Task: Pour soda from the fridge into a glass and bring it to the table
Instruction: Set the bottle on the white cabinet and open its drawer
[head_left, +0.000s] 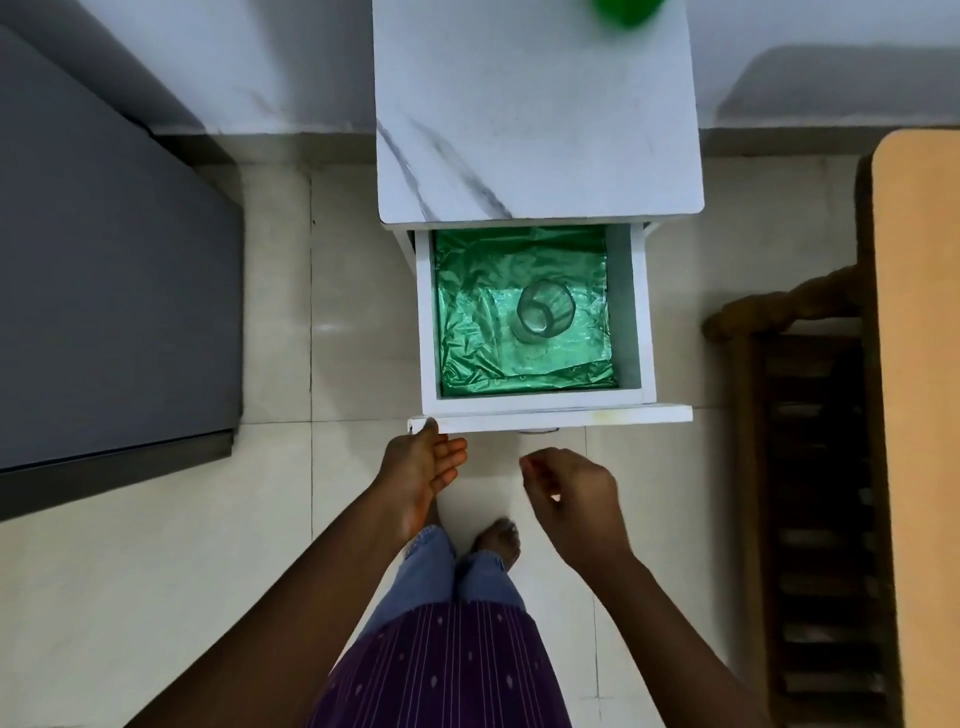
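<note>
The dark grey fridge (114, 291) stands to my left. Ahead, the white marble-topped cabinet (535, 119) has its white drawer (636, 312) pulled out, lined with crinkled green plastic (467, 332); the clear drinking glass (545, 312) sits inside. My left hand (421, 467) touches the drawer front, fingers straight. My right hand (571, 493) hovers loosely curled, holding nothing.

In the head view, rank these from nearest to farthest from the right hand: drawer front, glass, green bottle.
From the right hand:
1. Drawer front, just ahead of the fingers.
2. Glass, inside the open drawer on green liner.
3. Green bottle, far end of the cabinet top.
</note>
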